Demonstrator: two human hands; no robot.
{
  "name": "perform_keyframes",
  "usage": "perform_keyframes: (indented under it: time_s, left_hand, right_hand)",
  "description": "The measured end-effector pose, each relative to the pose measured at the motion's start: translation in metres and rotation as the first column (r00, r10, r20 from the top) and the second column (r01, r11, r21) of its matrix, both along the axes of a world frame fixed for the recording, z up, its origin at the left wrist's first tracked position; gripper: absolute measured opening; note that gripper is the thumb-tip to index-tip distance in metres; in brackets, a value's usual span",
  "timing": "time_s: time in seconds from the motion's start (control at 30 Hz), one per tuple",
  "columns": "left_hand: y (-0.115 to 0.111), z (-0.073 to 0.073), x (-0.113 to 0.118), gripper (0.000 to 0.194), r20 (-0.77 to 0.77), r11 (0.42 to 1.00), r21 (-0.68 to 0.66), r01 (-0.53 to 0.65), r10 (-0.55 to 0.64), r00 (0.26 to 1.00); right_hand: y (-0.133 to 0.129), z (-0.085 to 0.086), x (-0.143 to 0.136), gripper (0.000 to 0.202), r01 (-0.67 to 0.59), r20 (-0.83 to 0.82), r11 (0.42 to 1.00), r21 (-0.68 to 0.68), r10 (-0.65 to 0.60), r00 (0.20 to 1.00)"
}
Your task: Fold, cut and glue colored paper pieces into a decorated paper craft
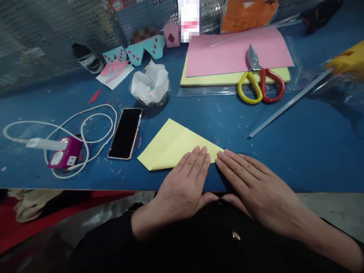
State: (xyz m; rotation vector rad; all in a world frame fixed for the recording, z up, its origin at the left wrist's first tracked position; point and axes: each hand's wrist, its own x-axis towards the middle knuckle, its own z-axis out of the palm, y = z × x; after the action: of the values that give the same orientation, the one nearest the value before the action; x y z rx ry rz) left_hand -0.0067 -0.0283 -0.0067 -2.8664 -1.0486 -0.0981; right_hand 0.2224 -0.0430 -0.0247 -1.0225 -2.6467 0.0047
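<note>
A folded sheet of yellow paper [173,142] lies on the blue table near its front edge, tapering to a point at the right. My left hand [184,185] presses flat on its lower middle, fingers stretched out side by side. At the tapered right end, the fingertips of my right hand [250,182] rest on the paper, also stretched out. The two thumbs nearly meet below the table edge. Both hands cover parts of the paper's lower edge.
Left of the paper lie a phone [125,132] and a purple plug adapter [66,152] with a looped white cable. Behind are a tissue-lined bowl [150,84], scissors [257,81] on pink paper [218,57], and a glue gun [348,58] with a glue stick [287,106].
</note>
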Motion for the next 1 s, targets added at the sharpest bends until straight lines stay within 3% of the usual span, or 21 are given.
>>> perform_keyframes:
  time_s: [0.23,0.4,0.5,0.67,0.73,0.83,0.93,1.0]
  left_hand:
    - [-0.015,0.000,-0.038,0.079,-0.016,0.990,0.070,-0.126,0.127,0.992]
    - [-0.038,0.001,-0.074,0.078,-0.021,0.950,0.129,-0.283,0.288,0.957]
    - [-0.048,0.003,-0.084,0.080,-0.020,0.933,0.109,-0.344,0.348,0.937]
    - [-0.042,0.008,-0.062,0.086,0.132,0.903,0.145,-0.404,0.387,0.913]
    - [-0.031,0.009,-0.044,0.085,0.126,0.947,0.108,-0.304,0.290,0.949]
    - [-0.010,0.010,-0.017,0.087,0.049,0.992,-0.089,-0.085,0.090,0.995]
    - [0.014,0.008,0.000,0.096,0.039,0.974,-0.222,-0.037,0.047,0.998]
    - [0.028,0.005,0.001,0.095,0.041,0.969,-0.238,-0.059,0.071,0.997]
  right_hand:
    - [0.000,-0.001,0.000,0.056,0.002,0.032,1.000,0.022,-0.002,0.999]
    - [0.000,-0.001,0.000,0.056,0.003,0.034,0.999,0.041,-0.004,0.999]
    - [-0.001,-0.001,-0.002,0.056,0.012,0.029,0.999,0.050,-0.013,0.999]
    - [-0.002,-0.001,-0.005,0.058,0.038,0.014,0.999,0.038,-0.039,0.999]
    - [-0.002,-0.001,-0.007,0.056,0.053,0.010,0.998,0.038,-0.053,0.999]
    - [-0.002,-0.001,-0.009,0.053,0.058,0.013,0.996,0.064,-0.059,0.998]
    - [-0.001,-0.002,-0.009,0.051,0.052,0.011,0.995,0.087,-0.053,0.999]
    - [0.000,-0.002,-0.009,0.050,0.052,0.011,0.994,0.095,-0.054,0.999]
